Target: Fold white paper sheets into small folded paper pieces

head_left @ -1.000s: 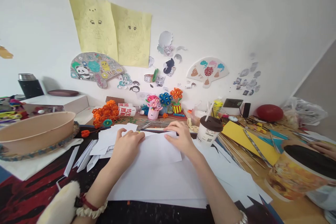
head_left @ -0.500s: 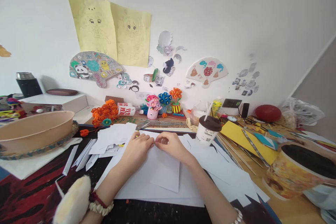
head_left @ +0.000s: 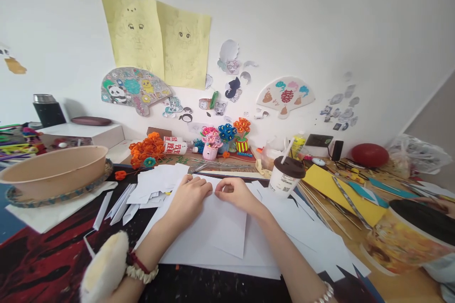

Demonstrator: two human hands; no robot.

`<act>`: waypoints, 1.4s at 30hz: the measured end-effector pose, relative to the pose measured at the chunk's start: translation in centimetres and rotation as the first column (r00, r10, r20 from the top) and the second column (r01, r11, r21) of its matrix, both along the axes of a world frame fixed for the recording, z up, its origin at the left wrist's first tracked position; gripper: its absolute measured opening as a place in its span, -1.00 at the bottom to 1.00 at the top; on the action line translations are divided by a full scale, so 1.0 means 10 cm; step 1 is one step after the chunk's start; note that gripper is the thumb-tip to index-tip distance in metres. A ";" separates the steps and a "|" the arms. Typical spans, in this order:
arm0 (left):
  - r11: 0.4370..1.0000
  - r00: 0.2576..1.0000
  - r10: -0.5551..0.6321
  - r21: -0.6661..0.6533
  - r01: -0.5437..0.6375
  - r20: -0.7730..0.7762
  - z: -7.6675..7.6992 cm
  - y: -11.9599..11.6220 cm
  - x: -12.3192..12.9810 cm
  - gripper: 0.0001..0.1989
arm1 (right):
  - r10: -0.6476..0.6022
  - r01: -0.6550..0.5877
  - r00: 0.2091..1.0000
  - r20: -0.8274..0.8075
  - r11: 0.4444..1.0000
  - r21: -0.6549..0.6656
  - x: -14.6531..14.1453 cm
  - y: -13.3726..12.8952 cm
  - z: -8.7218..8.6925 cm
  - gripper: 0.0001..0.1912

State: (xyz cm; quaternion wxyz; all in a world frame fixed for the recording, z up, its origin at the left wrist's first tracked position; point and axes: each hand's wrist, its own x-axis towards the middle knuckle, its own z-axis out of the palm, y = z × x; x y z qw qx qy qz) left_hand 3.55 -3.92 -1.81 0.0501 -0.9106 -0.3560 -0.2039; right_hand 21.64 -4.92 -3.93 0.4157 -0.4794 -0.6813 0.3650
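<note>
White paper sheets [head_left: 199, 246] lie on the dark mat in the middle of the view. A smaller white sheet [head_left: 227, 227] rests on top of them. At its upper edge my left hand [head_left: 192, 196] lies with curled fingers, pressed on the paper. Just to the right, my right hand [head_left: 236, 194] pinches the upper edge of the same sheet between thumb and fingers. A narrow gap separates the two hands. Cut white pieces [head_left: 152, 184] are piled left of my left hand, beside several folded strips [head_left: 121, 204].
A lidded cup with a straw [head_left: 285, 177] stands right of my right hand, near scattered paper [head_left: 305, 227]. A beige basin [head_left: 53, 170] is at the left. Yellow card [head_left: 334, 189] and a patterned tub [head_left: 405, 241] lie right. Crafted flowers [head_left: 147, 149] sit behind.
The whole view has shifted, so objects appear slightly further right. Both hands remain at the sheet's upper edge, with slightly more space between them.
</note>
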 end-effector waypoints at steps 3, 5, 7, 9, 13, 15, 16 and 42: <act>1.000 1.000 0.008 -0.005 -0.008 -0.011 0.00 0.00 0.00 -0.75 | 0.014 -0.014 1.000 -0.025 1.000 0.008 0.00 0.01 0.00 -0.90; 1.000 1.000 0.009 -0.006 -0.009 -0.014 -0.01 0.00 0.00 -0.76 | 0.021 -0.021 0.999 -0.038 1.000 0.012 0.00 0.01 -0.01 -0.90; 1.000 1.000 0.007 0.000 -0.007 -0.010 -0.01 0.00 0.00 -0.76 | 0.025 -0.025 0.999 -0.041 1.000 0.008 0.00 0.02 -0.02 -0.90; 1.000 1.000 0.000 0.007 -0.001 0.003 -0.01 0.00 0.00 -0.76 | 0.028 -0.028 0.999 -0.040 1.000 0.003 0.01 0.02 -0.03 -0.91; 1.000 1.000 -0.004 0.010 0.004 0.027 -0.01 0.01 0.00 -0.75 | 0.038 -0.038 0.997 -0.062 0.999 0.008 0.01 0.02 -0.02 -0.90; 1.000 1.000 -0.002 0.011 0.002 0.031 -0.01 0.01 0.00 -0.75 | 0.040 -0.039 0.996 -0.078 0.999 0.010 0.02 0.02 -0.01 -0.89; 1.000 1.000 -0.003 0.011 0.003 0.031 -0.01 0.01 -0.01 -0.75 | 0.037 -0.036 0.996 -0.084 0.999 0.011 0.02 0.02 -0.01 -0.89; 0.998 0.998 -0.021 0.060 0.018 0.052 0.05 -0.01 -0.01 -0.72 | 0.042 -0.053 0.993 -0.107 0.994 -0.097 0.10 0.04 -0.02 -0.86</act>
